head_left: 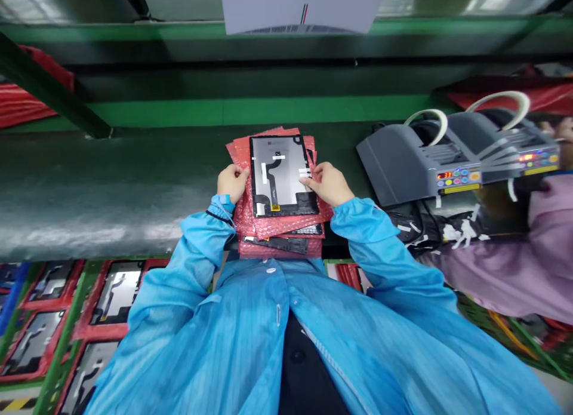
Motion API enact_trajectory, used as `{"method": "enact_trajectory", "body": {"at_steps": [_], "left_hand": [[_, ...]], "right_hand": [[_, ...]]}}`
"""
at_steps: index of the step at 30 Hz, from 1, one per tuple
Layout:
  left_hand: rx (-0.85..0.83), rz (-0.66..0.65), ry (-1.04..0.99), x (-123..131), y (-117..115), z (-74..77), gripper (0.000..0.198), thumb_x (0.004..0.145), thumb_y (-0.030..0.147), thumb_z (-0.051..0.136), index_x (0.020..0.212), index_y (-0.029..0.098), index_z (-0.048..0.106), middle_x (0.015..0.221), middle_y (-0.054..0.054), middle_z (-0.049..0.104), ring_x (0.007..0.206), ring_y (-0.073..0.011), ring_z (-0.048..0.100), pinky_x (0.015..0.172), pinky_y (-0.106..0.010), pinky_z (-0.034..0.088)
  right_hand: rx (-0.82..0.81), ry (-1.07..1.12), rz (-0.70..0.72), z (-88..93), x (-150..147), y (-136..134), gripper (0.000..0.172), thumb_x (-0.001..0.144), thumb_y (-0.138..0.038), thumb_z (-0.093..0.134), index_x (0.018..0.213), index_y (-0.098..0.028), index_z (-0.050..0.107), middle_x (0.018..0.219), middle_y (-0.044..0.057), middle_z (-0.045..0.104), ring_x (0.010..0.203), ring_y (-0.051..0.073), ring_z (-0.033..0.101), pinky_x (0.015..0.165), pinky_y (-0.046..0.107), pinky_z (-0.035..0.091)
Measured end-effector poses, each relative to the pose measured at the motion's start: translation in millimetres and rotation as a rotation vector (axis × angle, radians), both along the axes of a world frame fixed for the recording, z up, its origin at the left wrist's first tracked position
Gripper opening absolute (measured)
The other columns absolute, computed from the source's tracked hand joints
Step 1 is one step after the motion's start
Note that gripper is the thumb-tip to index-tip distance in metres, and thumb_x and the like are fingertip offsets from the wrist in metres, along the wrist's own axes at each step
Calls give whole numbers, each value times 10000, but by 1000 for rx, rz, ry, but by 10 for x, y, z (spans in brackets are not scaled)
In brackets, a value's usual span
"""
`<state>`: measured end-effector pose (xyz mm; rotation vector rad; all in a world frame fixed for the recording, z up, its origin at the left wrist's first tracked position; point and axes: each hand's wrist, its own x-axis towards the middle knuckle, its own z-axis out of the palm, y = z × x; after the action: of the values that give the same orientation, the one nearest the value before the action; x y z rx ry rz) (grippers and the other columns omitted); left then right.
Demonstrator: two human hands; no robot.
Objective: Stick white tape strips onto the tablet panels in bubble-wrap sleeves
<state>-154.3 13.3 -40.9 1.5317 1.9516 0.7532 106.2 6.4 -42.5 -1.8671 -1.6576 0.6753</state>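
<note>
A tablet screen panel (286,149) lies back side up, with a silver middle, a black border, a dark flex cable (273,191) and several white tape strips. Beneath it is a stack of pink bubble wrap sheets (268,227) with more dark panels between them. My left hand (233,183) is closed in a pinch at the panel's left edge, over the bubble wrap; what it grips is hidden. My right hand (332,185) reaches over the right edge, fingertips together beside white strips (304,172). Whether it holds a strip is too small to tell.
Two grey tape dispensers (403,158) with lit displays stand at the right. A co-worker's purple sleeve (505,260) is beyond them. White tape scraps (465,231) lie near cables. Racks of panels in red wrap (117,289) are below left. A green post (54,86) rises at left.
</note>
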Motion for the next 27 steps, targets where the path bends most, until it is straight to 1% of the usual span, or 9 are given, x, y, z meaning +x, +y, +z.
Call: {"method": "enact_trajectory", "body": {"at_steps": [4, 6, 9, 11, 13, 16, 19, 24, 27], "left_hand": [[3, 29, 17, 31, 45, 31, 253, 894, 227, 557, 682, 242, 420, 843, -53, 689, 914, -221, 650, 895, -321, 479], [-12, 41, 19, 49, 79, 32, 238, 904, 223, 553, 697, 239, 438, 874, -73, 700, 943, -236, 661, 908, -337, 480], [-8, 36, 3, 40, 106, 1, 173, 914, 241, 570, 748, 216, 528, 916, -88, 721, 957, -246, 676, 915, -345, 487], [2, 37, -32, 10, 103, -47, 122, 916, 269, 590, 829, 186, 610, 922, -86, 730, 941, -240, 685, 913, -336, 497], [5, 44, -81, -27, 96, -112, 164, 915, 278, 604, 963, 138, 675, 905, -84, 733, 925, -235, 692, 911, -325, 507], [11, 44, -145, -64, 102, -214, 315, 907, 243, 610, 1156, 68, 692, 876, -79, 735, 915, -238, 703, 914, -322, 521], [25, 35, -176, -68, 128, -284, 372, 893, 208, 613, 1220, 53, 697, 886, -80, 745, 914, -240, 711, 915, -322, 532], [57, 10, -198, -58, 140, -322, 365, 892, 189, 592, 1199, 39, 722, 870, -96, 747, 886, -242, 715, 900, -325, 535], [79, 23, -226, -68, 100, -314, 345, 901, 203, 589, 1177, 48, 728, 779, -69, 721, 814, -231, 705, 876, -328, 541]], "right_hand": [[-21, -21, 1, -36, -81, -50, 204, 741, -181, 741, 870, -207, 585, 802, 29, 555, 870, 249, 606, 960, 470, 500], [2, -14, 5, -51, -98, -68, 197, 749, -134, 700, 928, -186, 637, 864, 51, 557, 893, 249, 611, 978, 473, 508], [109, -50, -15, -84, -115, -127, 300, 746, -125, 682, 1043, -164, 697, 1015, 103, 560, 951, 259, 621, 1027, 476, 506], [132, -99, -29, -108, -128, -171, 370, 770, -166, 673, 1137, -138, 710, 1078, 132, 556, 1006, 283, 622, 1056, 486, 497], [88, -136, -23, -125, -138, -191, 452, 810, -210, 641, 1245, -102, 698, 1100, 150, 557, 1066, 303, 616, 1081, 485, 486], [-17, -158, 15, -119, -133, -166, 565, 854, -213, 571, 1394, -59, 632, 1091, 156, 558, 1125, 305, 603, 1135, 454, 455], [-83, -180, 55, -65, -124, -117, 599, 874, -208, 536, 1453, -68, 595, 1083, 151, 558, 1145, 299, 602, 1178, 442, 418], [-168, -253, 105, 71, -146, -73, 564, 933, -259, 513, 1486, -172, 583, 1141, 153, 591, 1078, 295, 640, 1077, 439, 480], [-140, -231, 62, 111, -141, -49, 594, 909, -278, 604, 1486, -145, 561, 1017, 118, 668, 960, 276, 665, 993, 430, 504]]}}
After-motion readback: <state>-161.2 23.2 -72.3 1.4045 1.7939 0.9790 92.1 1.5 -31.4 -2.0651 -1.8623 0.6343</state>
